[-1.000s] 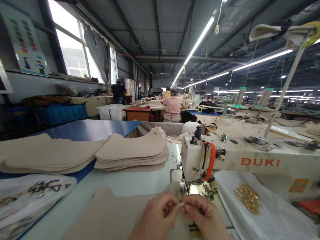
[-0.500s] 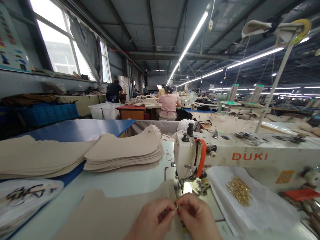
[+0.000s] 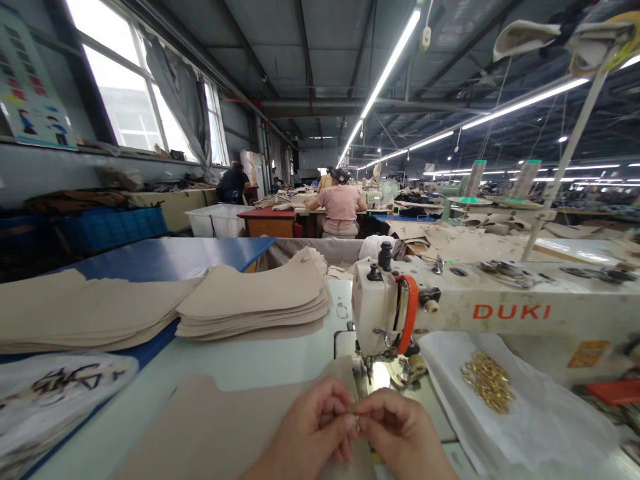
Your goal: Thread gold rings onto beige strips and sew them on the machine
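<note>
My left hand (image 3: 314, 430) and my right hand (image 3: 399, 433) meet at the bottom centre, fingertips pinched together on a small gold metal ring (image 3: 356, 421). They hover over a beige fabric piece (image 3: 220, 433) lying flat on the sewing table, just in front of the needle of the white DUKI sewing machine (image 3: 480, 312). A heap of gold rings (image 3: 487, 381) lies on a white plastic sheet (image 3: 530, 420) to the right of my hands.
Two stacks of beige cut pieces (image 3: 260, 300) (image 3: 85, 313) sit at the left. A printed plastic bag (image 3: 55, 393) lies at the near left. People work at tables farther back (image 3: 341, 208). A thread stand (image 3: 565, 160) rises at the right.
The small pale strip seen between my fingertips earlier is gone; a gold ring now shows in the pinch. My hands stayed in front of the needle while the view shifted slightly.
</note>
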A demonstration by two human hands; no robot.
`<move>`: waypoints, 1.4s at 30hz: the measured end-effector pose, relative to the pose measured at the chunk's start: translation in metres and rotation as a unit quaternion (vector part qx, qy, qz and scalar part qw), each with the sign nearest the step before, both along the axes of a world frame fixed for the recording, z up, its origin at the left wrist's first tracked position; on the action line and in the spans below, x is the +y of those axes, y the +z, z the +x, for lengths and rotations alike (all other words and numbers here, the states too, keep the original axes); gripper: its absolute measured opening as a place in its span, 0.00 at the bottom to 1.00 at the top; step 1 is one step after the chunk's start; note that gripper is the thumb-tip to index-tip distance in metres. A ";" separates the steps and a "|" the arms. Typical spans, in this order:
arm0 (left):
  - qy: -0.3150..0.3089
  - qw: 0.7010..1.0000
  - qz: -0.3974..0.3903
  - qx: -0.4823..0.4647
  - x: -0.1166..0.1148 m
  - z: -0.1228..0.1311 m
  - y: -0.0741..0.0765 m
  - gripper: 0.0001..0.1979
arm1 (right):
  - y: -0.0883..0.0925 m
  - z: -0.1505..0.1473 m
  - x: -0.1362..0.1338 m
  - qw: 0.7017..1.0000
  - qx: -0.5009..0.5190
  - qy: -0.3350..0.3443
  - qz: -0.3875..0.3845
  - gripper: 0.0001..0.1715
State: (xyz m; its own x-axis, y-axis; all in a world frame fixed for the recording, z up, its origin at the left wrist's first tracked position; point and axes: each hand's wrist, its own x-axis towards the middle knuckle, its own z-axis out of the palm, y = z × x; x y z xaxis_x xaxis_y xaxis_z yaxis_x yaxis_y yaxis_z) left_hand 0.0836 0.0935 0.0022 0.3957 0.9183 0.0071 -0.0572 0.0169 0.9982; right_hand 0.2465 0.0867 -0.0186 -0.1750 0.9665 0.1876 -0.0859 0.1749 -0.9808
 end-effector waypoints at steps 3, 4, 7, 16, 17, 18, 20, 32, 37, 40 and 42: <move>-0.008 1.000 -0.023 -0.019 0.001 -0.001 0.000 0.22 | 0.002 -0.003 0.001 0.993 0.055 0.050 -0.087 0.23; -0.010 0.999 -0.033 -0.023 0.001 -0.002 0.001 0.23 | 0.003 -0.003 0.002 0.991 0.066 0.057 -0.106 0.23; 0.006 0.995 -0.087 -0.043 0.005 -0.004 0.005 0.26 | 0.005 0.000 0.002 0.985 0.096 0.049 -0.135 0.23; -0.014 0.989 -0.146 -0.019 0.013 -0.004 0.005 0.23 | 0.001 -0.005 0.004 0.983 0.121 0.057 -0.122 0.25; -0.015 0.990 -0.140 -0.018 0.014 -0.005 0.003 0.22 | 0.001 -0.006 0.003 0.983 0.122 0.058 -0.122 0.25; -0.020 0.990 -0.136 -0.017 0.014 -0.005 0.001 0.21 | 0.001 -0.007 0.003 0.983 0.123 0.058 -0.122 0.25; -0.034 0.991 -0.126 -0.017 0.016 -0.006 -0.004 0.19 | 0.002 -0.008 0.000 0.984 0.122 0.055 -0.120 0.25; 0.008 0.995 0.013 0.096 0.005 -0.007 -0.007 0.05 | -0.011 -0.012 -0.008 0.999 -0.022 0.029 0.025 0.16; 0.007 0.992 0.038 0.118 0.007 -0.009 -0.008 0.05 | -0.006 -0.007 -0.008 0.998 -0.045 0.041 0.024 0.10; 0.003 0.994 0.043 0.102 0.009 -0.009 -0.008 0.05 | 0.001 0.002 -0.006 0.995 -0.068 0.049 0.052 0.06; 0.005 0.995 0.043 0.088 0.010 -0.009 -0.008 0.05 | 0.004 0.005 -0.004 0.995 -0.061 0.039 0.063 0.08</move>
State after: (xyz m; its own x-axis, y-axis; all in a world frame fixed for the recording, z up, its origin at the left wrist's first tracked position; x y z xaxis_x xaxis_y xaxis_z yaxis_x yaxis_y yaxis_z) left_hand 0.0749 0.1033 -0.0057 0.3887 0.9212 0.0183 0.1182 -0.0695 0.9906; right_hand 0.2511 0.0824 -0.0149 -0.2771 0.9192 0.2797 0.0141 0.2950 -0.9554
